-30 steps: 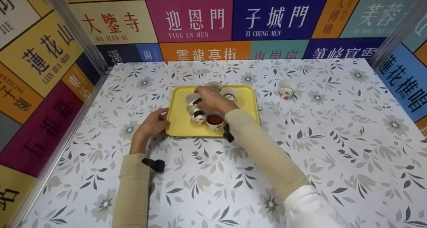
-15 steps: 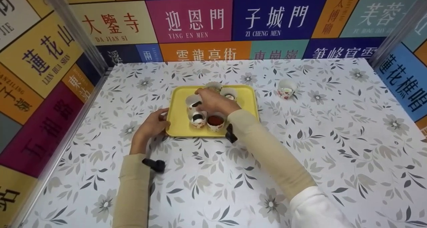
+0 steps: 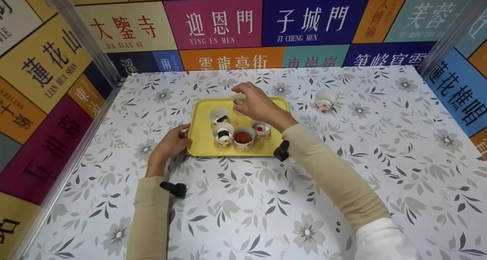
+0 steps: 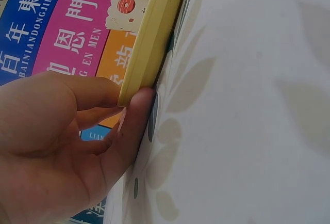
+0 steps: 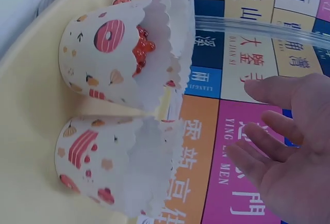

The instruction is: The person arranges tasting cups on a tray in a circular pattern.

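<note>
My left hand [image 3: 172, 142] pinches the left edge of a yellow tray [image 3: 199, 145]; in the left wrist view, fingers lie on both sides of the tray's rim [image 4: 149, 43]. Over the tray's far side, my right hand [image 3: 259, 104] has its thumb and fingers around a small patterned paper cup [image 3: 238, 99]. In the right wrist view the fingers [image 5: 273, 92] are loosely bent and apart, gripping nothing visible. Nearer on the tray stand a cup with red-brown filling [image 3: 243, 138], a cup with a red bit inside [image 3: 261, 130], and two cups with black-and-white contents [image 3: 223, 134].
Another patterned paper cup [image 3: 324, 101] stands on the table, right of the tray. A floral cloth [image 3: 243, 206] covers the tabletop. Colourful panels with lettering [image 3: 220, 27] rise behind it and at both sides.
The right hand has moved away from the left-hand cups, to the far cup. The cup with the red bit has come nearer, beside the red-brown one. The left hand stays on the tray.
</note>
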`<move>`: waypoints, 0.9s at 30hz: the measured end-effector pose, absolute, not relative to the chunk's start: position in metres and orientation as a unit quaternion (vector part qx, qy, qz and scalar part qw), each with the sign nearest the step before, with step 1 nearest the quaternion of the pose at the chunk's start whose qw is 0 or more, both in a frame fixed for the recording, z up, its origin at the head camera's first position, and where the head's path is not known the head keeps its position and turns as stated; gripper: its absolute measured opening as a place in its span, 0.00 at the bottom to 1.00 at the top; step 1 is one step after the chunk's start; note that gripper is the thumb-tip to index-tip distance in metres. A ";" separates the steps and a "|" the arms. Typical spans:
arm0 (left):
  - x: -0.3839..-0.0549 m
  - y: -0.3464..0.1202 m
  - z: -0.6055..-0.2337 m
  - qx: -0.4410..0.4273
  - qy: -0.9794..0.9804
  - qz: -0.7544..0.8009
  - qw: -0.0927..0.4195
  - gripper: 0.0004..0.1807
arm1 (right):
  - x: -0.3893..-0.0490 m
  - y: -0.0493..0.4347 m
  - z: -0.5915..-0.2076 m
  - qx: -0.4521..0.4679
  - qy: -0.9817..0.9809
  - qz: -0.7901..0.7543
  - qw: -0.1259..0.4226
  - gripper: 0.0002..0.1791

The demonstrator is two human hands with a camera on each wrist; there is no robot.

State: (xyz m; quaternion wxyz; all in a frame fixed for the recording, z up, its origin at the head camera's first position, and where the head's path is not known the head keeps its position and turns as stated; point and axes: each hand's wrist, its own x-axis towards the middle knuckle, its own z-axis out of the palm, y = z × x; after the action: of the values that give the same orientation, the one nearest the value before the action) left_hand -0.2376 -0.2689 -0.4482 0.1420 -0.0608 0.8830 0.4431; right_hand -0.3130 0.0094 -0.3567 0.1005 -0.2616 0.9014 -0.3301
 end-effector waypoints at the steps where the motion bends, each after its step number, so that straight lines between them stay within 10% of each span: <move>1: -0.238 -0.269 -0.448 -0.062 0.886 0.438 0.141 0.35 | -0.312 0.013 -0.356 -0.259 0.901 -0.335 0.094 0.30; 27: -0.240 -0.267 -0.448 -0.081 0.887 0.432 0.145 0.36 | -0.316 0.136 -0.374 -0.137 0.922 -0.355 -0.076 0.28</move>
State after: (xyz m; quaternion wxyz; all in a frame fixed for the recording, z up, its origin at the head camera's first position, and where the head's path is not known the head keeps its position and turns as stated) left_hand -0.2399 -0.2666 -0.4478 0.1445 -0.0807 0.8865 0.4321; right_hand -0.3158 0.1359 -0.3743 -0.0765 -0.1370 0.9216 -0.3549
